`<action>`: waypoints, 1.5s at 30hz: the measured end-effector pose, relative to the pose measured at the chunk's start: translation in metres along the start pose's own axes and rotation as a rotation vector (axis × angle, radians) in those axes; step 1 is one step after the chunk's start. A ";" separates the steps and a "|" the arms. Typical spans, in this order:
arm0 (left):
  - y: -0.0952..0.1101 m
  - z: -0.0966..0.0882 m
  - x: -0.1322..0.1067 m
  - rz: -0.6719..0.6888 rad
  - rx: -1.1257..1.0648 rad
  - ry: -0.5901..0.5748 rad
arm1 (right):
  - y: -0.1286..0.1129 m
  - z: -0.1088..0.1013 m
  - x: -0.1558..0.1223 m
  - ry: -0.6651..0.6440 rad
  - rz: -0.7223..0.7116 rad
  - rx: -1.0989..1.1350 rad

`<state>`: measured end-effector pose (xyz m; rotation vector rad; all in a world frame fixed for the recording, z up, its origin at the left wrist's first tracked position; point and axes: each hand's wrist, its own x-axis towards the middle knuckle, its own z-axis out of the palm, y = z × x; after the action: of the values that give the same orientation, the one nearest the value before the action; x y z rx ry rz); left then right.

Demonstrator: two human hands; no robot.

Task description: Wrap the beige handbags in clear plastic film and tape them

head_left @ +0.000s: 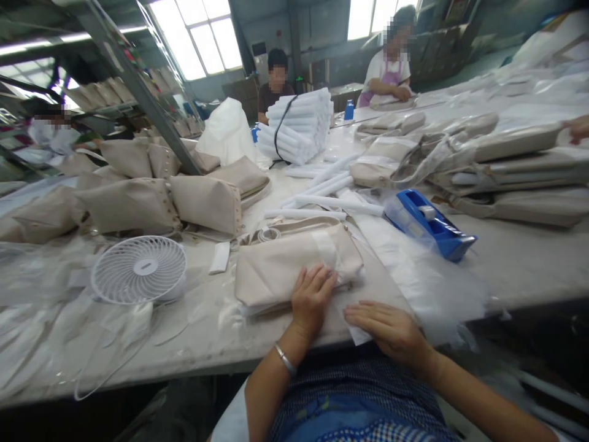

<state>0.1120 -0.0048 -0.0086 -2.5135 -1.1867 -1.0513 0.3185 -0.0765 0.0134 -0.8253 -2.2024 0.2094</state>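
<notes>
A beige fabric bag (285, 261) lies flat on the grey table (519, 258) right in front of me, with a white paper band across it. My left hand (311, 299) rests on the bag's near edge, fingers stretched out flat. My right hand (391, 328) lies flat beside it, fingers pointing left, pressing on a white paper slip (358, 334) at the table's front edge. Clear plastic film (427, 282) spreads to the right of the bag.
A blue tape dispenser (430, 224) stands to the right. A small white fan (138, 270) lies at the left. Stacks of beige bags (133, 199) and bagged ones (515, 178) fill both sides; rolled white paper (299, 126) is piled behind. Three people sit at the far side.
</notes>
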 end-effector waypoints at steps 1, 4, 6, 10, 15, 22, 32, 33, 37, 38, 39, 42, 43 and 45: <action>0.000 0.000 -0.001 -0.002 0.003 -0.004 | 0.004 -0.006 0.009 0.008 0.007 0.000; 0.000 -0.001 -0.003 0.002 0.009 -0.003 | 0.019 -0.020 0.042 0.058 0.053 -0.030; 0.001 -0.002 -0.003 0.003 0.007 0.004 | 0.033 -0.022 0.064 0.081 0.115 -0.058; 0.002 -0.003 -0.001 -0.022 -0.009 0.051 | 0.066 -0.011 0.096 0.029 0.148 -0.068; 0.000 -0.003 0.002 -0.040 -0.046 0.097 | 0.098 0.011 0.110 0.000 0.149 -0.072; -0.002 -0.004 0.002 -0.052 -0.046 0.098 | 0.085 0.011 0.107 0.140 0.121 -0.001; -0.002 -0.004 0.000 -0.081 -0.101 0.065 | 0.010 -0.004 0.054 0.117 0.628 0.417; -0.003 -0.004 0.000 -0.075 -0.101 0.062 | 0.003 -0.004 0.047 0.114 0.645 0.423; -0.002 -0.007 0.000 -0.063 -0.099 0.054 | -0.017 0.003 0.026 0.164 0.683 0.413; -0.001 -0.008 0.000 -0.061 -0.103 0.054 | -0.021 0.005 0.022 0.176 0.683 0.406; 0.000 -0.009 0.000 -0.059 -0.109 0.054 | -0.024 0.007 0.018 0.181 0.678 0.399; 0.004 -0.011 -0.001 -0.058 -0.125 0.049 | -0.030 0.009 0.010 0.174 0.633 0.394; 0.005 -0.011 -0.002 -0.059 -0.127 0.047 | -0.031 0.009 0.008 0.166 0.615 0.394; 0.006 -0.011 -0.003 -0.056 -0.130 0.048 | -0.031 0.004 0.007 0.155 0.582 0.386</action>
<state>0.1094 -0.0152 -0.0012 -2.5482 -1.2191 -1.2342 0.2964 -0.0958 0.0269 -1.1884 -1.6536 0.7969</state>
